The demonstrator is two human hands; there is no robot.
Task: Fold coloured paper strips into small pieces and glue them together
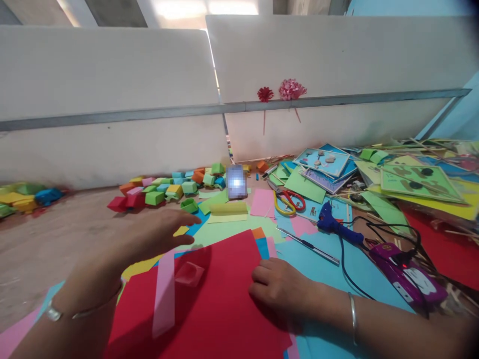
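A large red sheet (224,299) lies on a stack of coloured papers. My left hand (164,234) hovers over its upper left part, thumb and fingers apart, holding nothing. Under that hand, a small folded pink paper piece (189,274) rests on the red sheet, beside a long pink strip (164,296). My right hand (277,286) rests on the right edge of the red sheet with its fingers curled; whether anything is inside them is hidden. Just beyond the sheet is a green paper box (189,205), with a yellow folded paper (228,210) to its right.
Several small coloured paper boxes (174,191) sit at the back left. A phone (236,182) stands behind the papers. To the right are scissors (285,202), a cutter (309,245), a blue glue gun (339,225) and a purple power strip (407,274) with cables.
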